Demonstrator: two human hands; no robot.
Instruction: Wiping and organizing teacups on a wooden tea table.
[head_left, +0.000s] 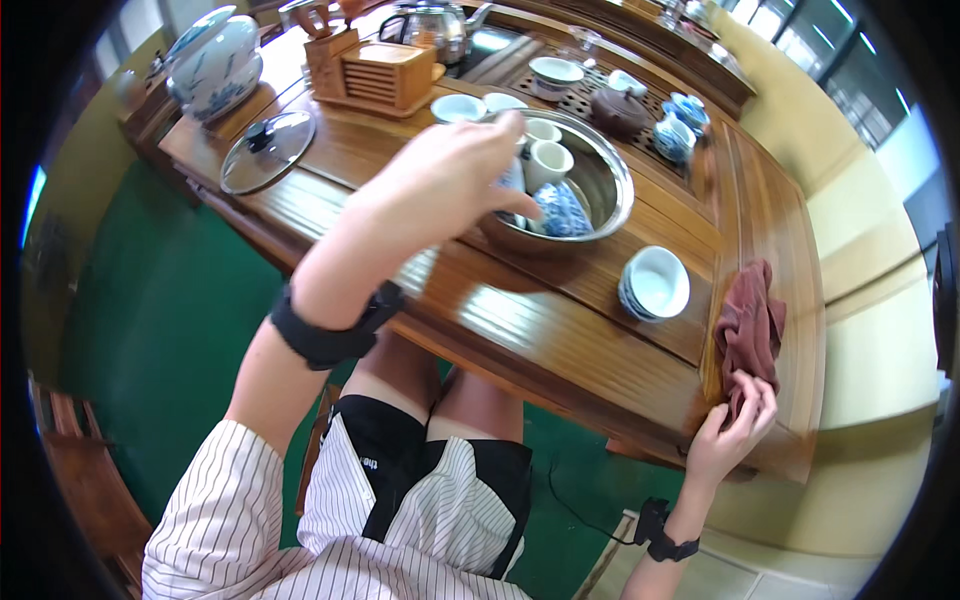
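Note:
My left hand (442, 176) reaches over the left rim of a steel basin (616, 202), fingers apart. Inside the basin lie white cups (550, 161) and a blue-and-white porcelain piece (561, 210), just right of my thumb; part of the contents is hidden behind the hand. At the table's right end my right hand (739, 427) rests at the near end of a crumpled reddish-brown cloth (750, 322), its fingers curled on the fabric. Stacked blue-and-white bowls (654, 283) stand between the basin and the cloth.
A glass lid (270, 154) lies at the left, near a large porcelain pot (217, 71) and a wooden coaster holder (386, 75). Behind the basin are white bowls (459, 109), a dark clay teapot (619, 112), a lidded bowl (555, 75) and a blue-and-white pitcher (673, 139). A steel kettle (442, 34) stands farther back.

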